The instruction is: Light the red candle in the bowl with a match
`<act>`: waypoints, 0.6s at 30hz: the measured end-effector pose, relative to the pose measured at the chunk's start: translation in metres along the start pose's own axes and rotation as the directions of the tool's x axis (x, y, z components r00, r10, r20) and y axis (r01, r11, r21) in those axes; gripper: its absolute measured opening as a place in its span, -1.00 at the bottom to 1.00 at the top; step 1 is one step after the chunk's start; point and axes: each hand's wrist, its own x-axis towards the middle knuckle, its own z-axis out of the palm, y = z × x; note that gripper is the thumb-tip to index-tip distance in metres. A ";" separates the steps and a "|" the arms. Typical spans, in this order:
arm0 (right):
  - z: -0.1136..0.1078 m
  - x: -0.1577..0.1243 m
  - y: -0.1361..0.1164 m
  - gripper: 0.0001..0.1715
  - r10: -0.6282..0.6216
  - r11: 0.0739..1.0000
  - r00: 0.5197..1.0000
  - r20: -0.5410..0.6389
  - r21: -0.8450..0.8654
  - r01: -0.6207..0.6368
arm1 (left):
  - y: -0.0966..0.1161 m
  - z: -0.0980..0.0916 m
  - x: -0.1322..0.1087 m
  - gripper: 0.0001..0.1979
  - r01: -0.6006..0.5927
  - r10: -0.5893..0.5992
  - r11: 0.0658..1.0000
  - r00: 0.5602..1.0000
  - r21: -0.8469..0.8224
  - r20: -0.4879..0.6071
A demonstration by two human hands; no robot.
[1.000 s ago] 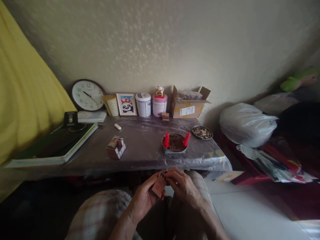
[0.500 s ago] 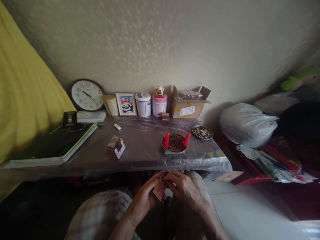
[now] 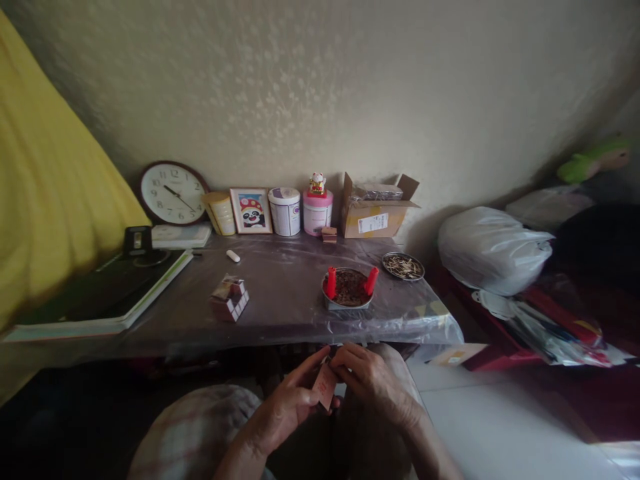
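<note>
Above my lap, just in front of the table edge, my left hand (image 3: 293, 403) is closed around a small pinkish-brown matchbox (image 3: 325, 385) with red print on its face. My right hand (image 3: 367, 379) has its fingers pinched together at the upper end of that box; whatever lies between the fingertips is hidden. On the table beyond is a round tin (image 3: 349, 305) filled with dark brown material, with a red candle (image 3: 331, 283) and another red candle (image 3: 371, 281) standing in it. Behind it to the right, a round dish (image 3: 421, 274) holds many loose matchsticks (image 3: 403, 266).
Stacked matchboxes (image 3: 231, 300) stand on the plastic-covered table (image 3: 280, 287), near a small white object (image 3: 233, 255). Along the wall are a clock (image 3: 173, 193), canisters (image 3: 285, 217), a framed picture (image 3: 251, 212) and a cardboard box (image 3: 370, 220). A white bag (image 3: 493, 243) lies right.
The matchbox has shifted slightly right and its printed face has turned a little. Both hands stay close together around it. The view has moved slightly.
</note>
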 end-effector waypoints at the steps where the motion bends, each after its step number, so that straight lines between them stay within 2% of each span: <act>1: 0.000 0.000 0.000 -0.78 -0.004 1.000 1.000 -0.001 0.003 0.004 | 0.001 0.001 0.000 -0.39 0.003 -0.003 1.000 1.000 0.004 0.011; 6: 0.001 -0.002 0.002 -0.79 -0.029 0.999 1.000 0.000 -0.018 0.029 | 0.002 0.003 0.001 -0.32 0.032 -0.031 0.999 0.999 0.010 -0.021; 13: 0.001 -0.003 0.000 -0.83 -0.007 0.993 1.000 0.024 -0.114 0.010 | 0.000 0.006 0.002 -0.39 0.026 -0.024 0.999 0.998 0.031 -0.066; 18: 0.002 -0.002 0.001 -0.82 -0.009 0.995 0.999 0.031 -0.096 0.012 | -0.003 0.005 0.003 -0.41 -0.001 0.004 0.999 0.997 0.036 -0.079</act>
